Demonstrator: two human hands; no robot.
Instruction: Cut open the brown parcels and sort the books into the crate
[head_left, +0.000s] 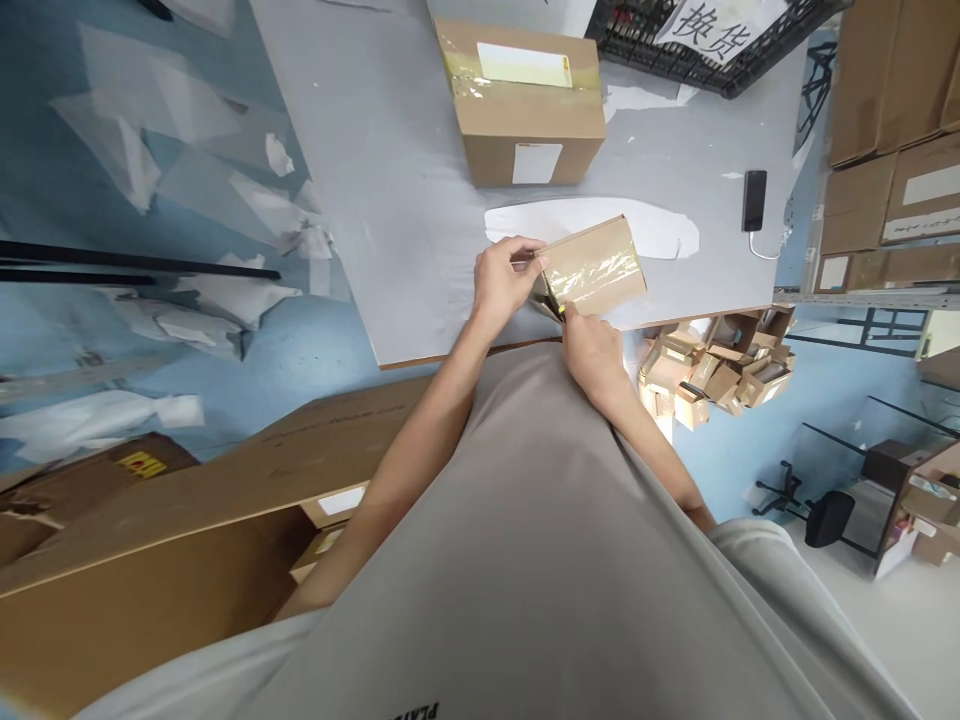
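A small cardboard box [596, 265] covered in shiny clear tape sits tilted at the near edge of the grey table [390, 190]. My left hand [502, 280] is closed on the box's left end, with fingers curled over its top edge. My right hand [592, 345] pinches the box's near lower corner, where the tape folds over. Both forearms reach up from my grey shirt.
A bigger taped cardboard box [525, 105] with white labels stands further back on the table. A black phone [754, 200] on a cable lies at the right. A black crate [705, 40] sits at the back. Small boxes [712, 370] lie heaped on the floor, large cartons [187, 540] to my left.
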